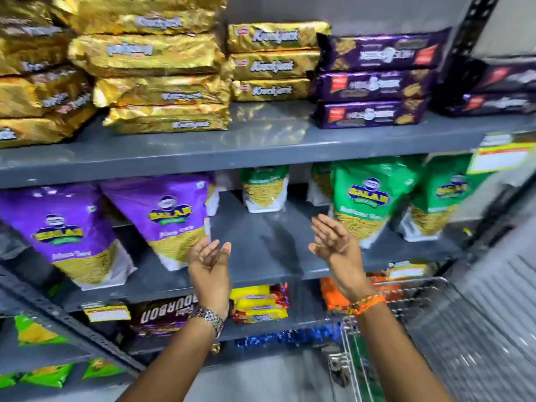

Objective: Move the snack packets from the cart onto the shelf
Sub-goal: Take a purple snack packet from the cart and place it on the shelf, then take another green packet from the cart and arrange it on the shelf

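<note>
Shelf [261, 256]: bare gap ahead of our hands, left [209, 266] and right [333, 242], both released; cart [420, 309] nearer the right.

A silver metal-link wristwatch [209, 317] and an orange braided thread band [367, 304] show, with yellow-and-white paper price tags [501, 157] clipped along the edges, and a plain grey wall [362, 10] behind.

Both forearms reach forward and up, side by side but apart. The left hand [209, 261] is empty, palm turned inward, fingers loosely curled. The right hand [333, 242] is empty too, fingers spread, palm facing the left.
</note>
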`<control>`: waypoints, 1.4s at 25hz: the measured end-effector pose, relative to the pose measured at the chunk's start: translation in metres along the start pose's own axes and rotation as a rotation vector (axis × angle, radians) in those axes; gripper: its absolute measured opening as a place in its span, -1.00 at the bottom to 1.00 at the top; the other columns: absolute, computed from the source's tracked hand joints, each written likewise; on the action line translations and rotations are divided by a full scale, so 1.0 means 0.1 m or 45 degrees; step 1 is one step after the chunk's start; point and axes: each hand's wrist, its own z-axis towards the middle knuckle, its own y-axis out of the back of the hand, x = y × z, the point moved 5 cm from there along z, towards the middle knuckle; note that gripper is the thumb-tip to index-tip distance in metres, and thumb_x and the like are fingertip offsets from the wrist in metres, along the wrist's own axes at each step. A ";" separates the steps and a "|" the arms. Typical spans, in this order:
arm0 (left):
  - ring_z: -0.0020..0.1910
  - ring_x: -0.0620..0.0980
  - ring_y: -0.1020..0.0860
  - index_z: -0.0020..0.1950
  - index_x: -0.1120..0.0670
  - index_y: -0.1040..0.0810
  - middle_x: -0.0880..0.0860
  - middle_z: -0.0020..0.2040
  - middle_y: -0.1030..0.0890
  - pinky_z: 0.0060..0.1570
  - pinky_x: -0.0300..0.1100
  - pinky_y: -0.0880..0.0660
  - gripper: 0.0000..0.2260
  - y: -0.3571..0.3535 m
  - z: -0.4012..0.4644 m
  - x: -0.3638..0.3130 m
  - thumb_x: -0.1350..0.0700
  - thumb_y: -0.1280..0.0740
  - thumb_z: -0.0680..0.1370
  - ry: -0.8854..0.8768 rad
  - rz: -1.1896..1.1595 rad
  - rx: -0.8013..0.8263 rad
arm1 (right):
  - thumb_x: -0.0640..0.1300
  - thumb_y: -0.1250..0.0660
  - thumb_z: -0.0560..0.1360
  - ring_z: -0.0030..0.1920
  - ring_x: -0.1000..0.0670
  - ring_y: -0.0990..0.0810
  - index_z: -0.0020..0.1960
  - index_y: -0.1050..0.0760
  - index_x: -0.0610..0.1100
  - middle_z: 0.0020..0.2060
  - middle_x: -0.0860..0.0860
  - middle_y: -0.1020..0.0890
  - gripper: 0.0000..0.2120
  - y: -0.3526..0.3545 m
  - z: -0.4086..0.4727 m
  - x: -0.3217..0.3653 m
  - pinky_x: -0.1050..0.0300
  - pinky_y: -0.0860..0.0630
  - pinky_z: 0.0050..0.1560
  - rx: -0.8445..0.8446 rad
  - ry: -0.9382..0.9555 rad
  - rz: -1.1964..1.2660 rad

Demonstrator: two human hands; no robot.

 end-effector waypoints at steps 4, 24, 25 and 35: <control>-0.04 -0.17 -0.61 0.30 0.16 -0.47 0.15 0.09 -0.64 -0.05 -0.48 -0.53 -0.64 -0.71 -0.63 0.48 0.30 -0.41 0.52 0.132 0.137 0.353 | -0.66 -0.28 0.42 0.22 0.10 -0.65 0.40 -0.43 -0.29 0.15 0.08 -0.73 -0.39 1.46 -0.70 -0.05 0.20 -0.56 0.25 -0.365 -0.016 -0.054; 0.16 0.00 -0.57 0.22 0.11 -0.56 0.02 0.17 -0.58 0.21 -0.09 -0.55 -0.38 -2.90 -2.91 3.53 0.04 -0.62 0.20 0.108 1.879 2.223 | -0.03 -0.66 0.22 0.30 -0.14 -0.57 0.34 -0.42 -0.15 0.28 -0.05 -0.57 -0.23 3.14 -2.59 -2.90 -0.09 -0.50 0.38 -0.464 -1.007 -0.646; 0.14 -0.04 -0.58 0.21 0.08 -0.57 -0.01 0.15 -0.57 0.16 -0.18 -0.55 -0.43 -2.90 -2.91 3.60 0.06 -0.63 0.24 -0.095 2.052 2.370 | 0.02 -0.63 0.21 0.25 -0.17 -0.60 0.36 -0.41 -0.16 0.26 -0.10 -0.60 -0.19 3.11 -2.55 -2.96 -0.11 -0.55 0.32 -0.463 -0.978 -0.729; 0.06 0.11 -0.67 0.09 0.18 -0.63 0.17 0.06 -0.69 -0.16 -0.23 -0.46 -0.76 -2.77 -2.96 3.78 0.25 -0.44 0.43 -1.041 2.423 2.969 | 0.14 -0.53 0.27 0.04 -0.17 -0.65 0.43 -0.24 -0.04 0.10 -0.10 -0.64 -0.16 3.04 -2.50 -3.21 -0.11 -0.64 0.04 -0.403 -0.911 -1.383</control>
